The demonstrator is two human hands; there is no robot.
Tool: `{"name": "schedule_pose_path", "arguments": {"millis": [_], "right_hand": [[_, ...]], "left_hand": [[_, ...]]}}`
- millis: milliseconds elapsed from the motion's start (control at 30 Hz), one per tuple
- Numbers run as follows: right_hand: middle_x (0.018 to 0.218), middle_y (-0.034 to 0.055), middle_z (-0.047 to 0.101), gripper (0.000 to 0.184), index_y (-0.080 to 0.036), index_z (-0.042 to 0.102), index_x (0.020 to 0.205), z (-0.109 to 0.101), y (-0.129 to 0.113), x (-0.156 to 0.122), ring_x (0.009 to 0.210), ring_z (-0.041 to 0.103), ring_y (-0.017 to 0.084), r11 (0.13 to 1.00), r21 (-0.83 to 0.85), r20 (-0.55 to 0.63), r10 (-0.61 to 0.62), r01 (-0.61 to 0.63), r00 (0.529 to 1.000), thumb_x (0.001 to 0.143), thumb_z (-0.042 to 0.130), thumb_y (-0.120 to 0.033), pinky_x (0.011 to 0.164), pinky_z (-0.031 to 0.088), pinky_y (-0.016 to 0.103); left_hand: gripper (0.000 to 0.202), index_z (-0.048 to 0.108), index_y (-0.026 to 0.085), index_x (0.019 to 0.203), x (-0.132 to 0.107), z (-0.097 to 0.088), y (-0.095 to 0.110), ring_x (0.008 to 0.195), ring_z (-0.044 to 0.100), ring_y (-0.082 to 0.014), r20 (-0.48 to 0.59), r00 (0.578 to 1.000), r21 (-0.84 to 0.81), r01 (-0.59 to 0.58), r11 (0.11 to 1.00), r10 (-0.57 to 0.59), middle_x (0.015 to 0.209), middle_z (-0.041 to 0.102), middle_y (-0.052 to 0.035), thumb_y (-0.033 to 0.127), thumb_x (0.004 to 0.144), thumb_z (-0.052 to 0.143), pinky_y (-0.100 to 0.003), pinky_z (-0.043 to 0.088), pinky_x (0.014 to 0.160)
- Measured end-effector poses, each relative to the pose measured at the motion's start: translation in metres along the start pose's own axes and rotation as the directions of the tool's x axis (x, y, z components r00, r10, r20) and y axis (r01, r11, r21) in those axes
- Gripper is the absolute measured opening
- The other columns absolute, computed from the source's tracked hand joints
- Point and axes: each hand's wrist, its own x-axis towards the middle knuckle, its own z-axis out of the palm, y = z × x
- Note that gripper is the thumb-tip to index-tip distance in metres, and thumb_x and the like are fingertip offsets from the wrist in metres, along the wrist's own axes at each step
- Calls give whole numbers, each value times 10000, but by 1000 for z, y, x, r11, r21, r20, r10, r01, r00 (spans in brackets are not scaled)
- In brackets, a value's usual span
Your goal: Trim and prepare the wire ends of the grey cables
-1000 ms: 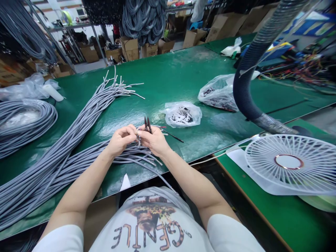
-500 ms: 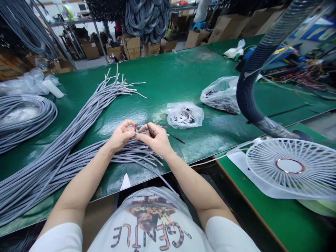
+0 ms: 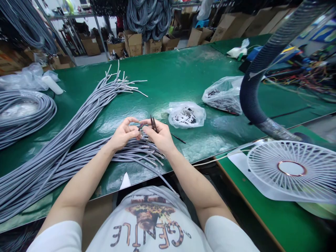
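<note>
My left hand [image 3: 123, 135] pinches the stripped end of a grey cable, where thin coloured wires [image 3: 140, 126] stick up between thumb and fingers. Close against it, my right hand [image 3: 163, 138] is closed around a dark two-pointed tool [image 3: 153, 123], tips upward and slightly apart; I cannot tell tweezers from small snips. The right fingertips meet the wires, and the exact contact is hidden. Beneath both hands lies a bundle of grey cables [image 3: 128, 154] with stripped ends to the right. A thin black stick-like piece [image 3: 179, 138] rests just beyond the right hand.
A larger cable bundle [image 3: 89, 108] slants across the green table [image 3: 168, 73], beside a coil [image 3: 28, 119]. Two plastic bags of small parts, one nearer [image 3: 187, 115] and one farther [image 3: 223, 96], lie ahead. A thick flexible hose [image 3: 249, 91] and white fan [image 3: 291, 168] stand right.
The two-pointed tool has turned more upright in my right hand, and its two tips now show apart. Both hands have drawn closer together over the coloured wires.
</note>
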Motion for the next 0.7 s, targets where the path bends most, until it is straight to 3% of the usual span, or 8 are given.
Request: {"name": "schedule_pose_path", "arguments": {"millis": [133,300,367,467,533,633,700], "right_hand": [[466,-100,356,304,-163,609,845,1,-3,6,369,215,26,950,266,176,116,-161,978,716,704,-420,380,142,203],[397,-138,294,326,-179,514,735,5,1,14,318,188,11,862,402,203,245,-308,948,657,752,-388,338,128,166],[382,-148,270,338,-186,491,718,6,6,17,307,165,9,837,404,219,303,-369,928,640,754,-383,329,123,159],[384,-157,244,359,-193,476,726,5,13,19,313,142,9,841,362,221,342,-403,913,639,755,-403,336,119,156],[407,-152,230,358,-197,476,745,2,14,17,334,146,15,896,285,168,305,-342,938,688,723,-450,351,129,161],[475,-114,297,316,-195,491,782,-8,11,8,391,227,37,993,29,64,111,-113,992,839,560,-498,400,206,174],[542,-77,392,292,-190,521,823,-16,6,-2,455,320,56,978,-205,63,-25,38,998,911,456,-460,464,287,190]], "left_hand": [[499,446,190,1121,-3,0,0,574,615,-99,29,999,30,14,999,-15,648,657,39,278,734,749,-225,468,622],[737,402,248,1370,-3,-1,-4,586,613,-96,31,998,15,-46,999,46,660,649,45,263,728,763,-229,485,638],[646,506,232,1324,-3,-2,-7,582,604,-97,32,997,18,-66,998,65,663,652,26,284,732,760,-228,487,617],[361,706,146,1042,-2,-4,-11,590,604,-109,17,998,49,-53,997,53,685,675,-29,312,727,763,-238,492,596],[288,732,132,940,-2,-5,-11,583,601,-109,-7,999,47,-43,998,43,677,679,-37,311,718,770,-240,493,591],[303,731,146,969,-1,-4,-9,580,596,-104,-25,998,22,-48,999,49,672,677,-29,312,718,770,-236,491,588],[316,730,146,985,-1,-4,-8,589,599,-108,-26,999,15,-39,999,39,678,679,-34,314,720,768,-236,489,588]]}}
